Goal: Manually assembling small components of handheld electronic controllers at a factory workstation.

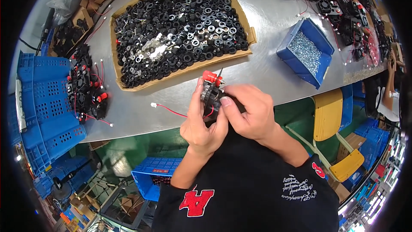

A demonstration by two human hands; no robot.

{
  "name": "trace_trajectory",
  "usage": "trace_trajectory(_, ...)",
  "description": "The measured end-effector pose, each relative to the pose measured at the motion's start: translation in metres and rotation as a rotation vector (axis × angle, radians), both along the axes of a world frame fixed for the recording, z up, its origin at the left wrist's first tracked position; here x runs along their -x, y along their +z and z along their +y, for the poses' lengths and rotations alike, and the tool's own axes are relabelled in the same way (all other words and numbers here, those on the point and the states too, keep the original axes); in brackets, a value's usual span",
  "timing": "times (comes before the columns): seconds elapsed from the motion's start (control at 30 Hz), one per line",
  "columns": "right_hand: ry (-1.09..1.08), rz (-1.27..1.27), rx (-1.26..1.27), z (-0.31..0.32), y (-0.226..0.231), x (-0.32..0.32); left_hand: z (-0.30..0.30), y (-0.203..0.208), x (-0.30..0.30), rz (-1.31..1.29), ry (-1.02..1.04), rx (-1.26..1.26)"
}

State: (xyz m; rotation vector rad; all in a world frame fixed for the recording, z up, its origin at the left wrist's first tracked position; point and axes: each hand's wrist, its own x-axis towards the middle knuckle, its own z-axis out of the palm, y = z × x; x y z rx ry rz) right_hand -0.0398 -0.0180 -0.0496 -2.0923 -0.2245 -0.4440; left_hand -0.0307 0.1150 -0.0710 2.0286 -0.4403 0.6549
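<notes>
A small black fan assembly [209, 96] with a red knob-like piece on top is held above the near edge of the metal table. My left hand [201, 126] is closed around its left side and underside. From the right, my right hand [251, 109] pinches at its edge with thumb and forefinger; whether a tiny piece sits between those fingertips is hidden. A red wire [171, 111] trails left from the assembly to a white plug. Beyond my hands lies a shallow cardboard tray [182, 71] heaped with black rings, washers and small black parts.
A blue bin [286, 54] of small silvery fasteners stands on the metal table [262, 0] to the right. More fan assemblies [86, 88] lie at the left beside a blue perforated crate [51, 103], others at the far right. A yellow chair [328, 116] stands beyond the table edge.
</notes>
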Motion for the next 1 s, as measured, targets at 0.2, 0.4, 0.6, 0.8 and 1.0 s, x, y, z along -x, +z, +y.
trace_trajectory(0.2,-0.021,-0.152,0.041,0.000,0.006,-0.004,0.003,-0.001,0.001,-0.028,0.014,-0.030)
trace_trajectory(0.4,-0.073,-0.119,0.015,0.008,0.009,-0.002,0.003,-0.001,0.001,-0.025,0.025,-0.021)
trace_trajectory(0.6,-0.066,-0.114,0.060,0.009,0.007,0.001,0.005,0.001,0.002,-0.005,0.015,0.013)
trace_trajectory(0.8,-0.016,-0.052,0.091,0.016,0.009,0.000,0.018,0.002,0.007,0.053,0.089,-0.006)
trace_trajectory(1.0,-0.008,-0.029,0.172,-0.009,0.000,0.019,0.067,0.009,-0.002,0.223,0.336,0.170)
